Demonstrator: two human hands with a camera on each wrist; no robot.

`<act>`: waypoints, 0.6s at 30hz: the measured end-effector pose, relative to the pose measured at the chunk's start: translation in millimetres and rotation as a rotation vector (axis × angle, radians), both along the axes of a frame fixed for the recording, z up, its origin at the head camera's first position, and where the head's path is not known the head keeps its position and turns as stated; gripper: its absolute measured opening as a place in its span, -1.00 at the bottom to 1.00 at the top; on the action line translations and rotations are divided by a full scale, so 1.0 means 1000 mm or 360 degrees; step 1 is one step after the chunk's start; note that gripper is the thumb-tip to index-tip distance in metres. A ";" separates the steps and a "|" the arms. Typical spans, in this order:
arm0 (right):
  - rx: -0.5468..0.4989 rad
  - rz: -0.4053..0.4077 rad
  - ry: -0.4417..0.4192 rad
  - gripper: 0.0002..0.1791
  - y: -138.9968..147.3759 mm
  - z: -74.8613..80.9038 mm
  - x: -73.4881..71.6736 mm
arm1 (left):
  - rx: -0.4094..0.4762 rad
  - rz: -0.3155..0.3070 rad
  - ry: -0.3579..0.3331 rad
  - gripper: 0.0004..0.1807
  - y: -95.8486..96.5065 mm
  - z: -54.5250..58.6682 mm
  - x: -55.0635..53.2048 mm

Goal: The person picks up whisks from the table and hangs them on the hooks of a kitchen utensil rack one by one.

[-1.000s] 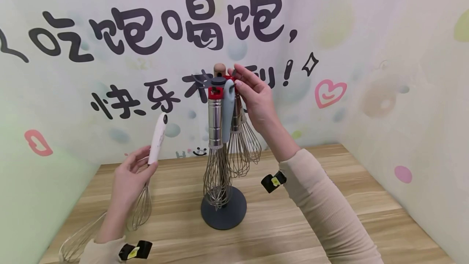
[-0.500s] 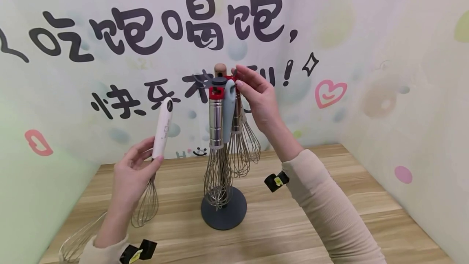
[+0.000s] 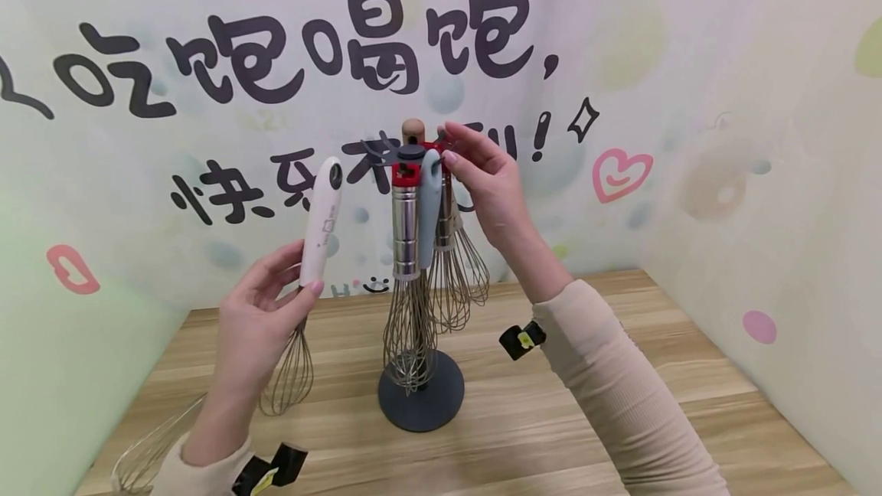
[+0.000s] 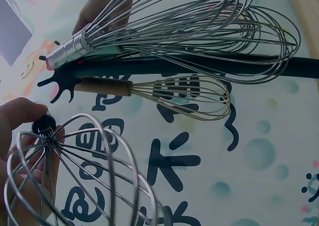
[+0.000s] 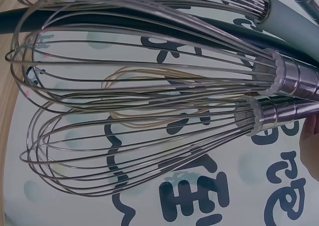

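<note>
My left hand (image 3: 258,312) pinches the lower handle of a whisk with a white handle (image 3: 321,224), held nearly upright, wires down, left of a dark whisk stand (image 3: 441,412). In the left wrist view its wire loops (image 4: 110,161) fill the near corner. My right hand (image 3: 492,190) is at the top of the stand, thumb and index finger holding the hook ends on its right side. Hanging there are steel whisks with red tops (image 3: 405,228), a whisk with a light blue handle (image 3: 429,213), and one with a wooden handle (image 4: 107,87) on the far side.
Another whisk (image 3: 151,442) lies on the wooden table (image 3: 537,419) at the left, partly hidden by my left forearm. A printed wall covering (image 3: 331,113) stands close behind the stand. Steel whisk loops (image 5: 124,146) hang near my right wrist.
My left hand has moved right and slightly up, bringing the white-handled whisk closer to the stand. My right hand stays at the hooks with almost no movement.
</note>
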State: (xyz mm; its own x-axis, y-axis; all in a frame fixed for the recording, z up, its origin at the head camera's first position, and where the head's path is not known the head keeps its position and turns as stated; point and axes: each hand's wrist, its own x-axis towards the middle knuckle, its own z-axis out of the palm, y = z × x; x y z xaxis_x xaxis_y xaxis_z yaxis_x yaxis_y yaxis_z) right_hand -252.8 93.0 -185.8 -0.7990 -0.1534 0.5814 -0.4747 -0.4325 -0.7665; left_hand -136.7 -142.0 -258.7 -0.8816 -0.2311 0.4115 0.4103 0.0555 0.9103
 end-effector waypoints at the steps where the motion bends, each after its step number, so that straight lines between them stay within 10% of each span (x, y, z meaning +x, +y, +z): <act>1: 0.0006 -0.0004 -0.0003 -0.64 0.000 0.000 0.000 | -0.0019 -0.0006 0.0000 -0.46 0.001 0.001 0.000; 18: 0.0085 -0.0157 0.0088 -0.65 0.005 0.001 -0.002 | -0.0089 -0.0077 0.0069 -0.46 0.011 0.010 -0.001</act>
State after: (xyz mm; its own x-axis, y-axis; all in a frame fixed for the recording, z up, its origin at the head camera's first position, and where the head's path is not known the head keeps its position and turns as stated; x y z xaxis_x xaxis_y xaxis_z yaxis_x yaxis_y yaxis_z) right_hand -255.1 97.5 -184.6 -0.7788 -0.1074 0.6180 -0.5551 -0.3410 -0.7587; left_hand -137.3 -131.4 -248.8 -0.8721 -0.1647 0.4607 0.4529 0.0848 0.8875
